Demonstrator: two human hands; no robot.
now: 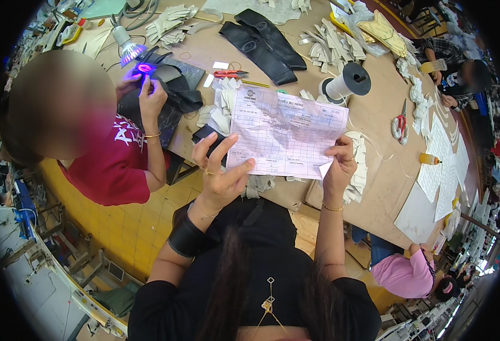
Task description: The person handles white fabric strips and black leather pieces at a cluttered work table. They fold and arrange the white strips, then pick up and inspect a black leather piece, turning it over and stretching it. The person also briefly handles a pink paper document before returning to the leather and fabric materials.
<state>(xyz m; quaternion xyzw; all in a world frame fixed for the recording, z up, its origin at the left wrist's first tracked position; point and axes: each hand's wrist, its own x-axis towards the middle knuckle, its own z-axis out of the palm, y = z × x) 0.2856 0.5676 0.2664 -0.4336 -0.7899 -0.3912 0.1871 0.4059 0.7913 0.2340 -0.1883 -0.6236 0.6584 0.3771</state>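
Observation:
A creased, pale pink printed paper form point(287, 128) with handwriting is held up in front of me, above the table's near edge. At its lower left corner my left hand point(220, 170) grips it, one fingertip on its face and the other fingers spread. My right hand point(339, 167) pinches the lower right side, where a corner is folded over. Behind the form, partly hidden, lie bundles of off-white cut strips point(222, 105). Close behind my left fingers is a black piece point(209, 136), which I cannot make out fully.
On the brown table point(375, 187) lie black cut pieces point(264, 45), red-handled snips point(231, 74), scissors point(400, 128), a thread spool point(346, 84), a glue bottle point(430, 159) and white sheets point(436, 165). A co-worker in red point(111, 165) handles black material under a purple lamp point(129, 50) at left.

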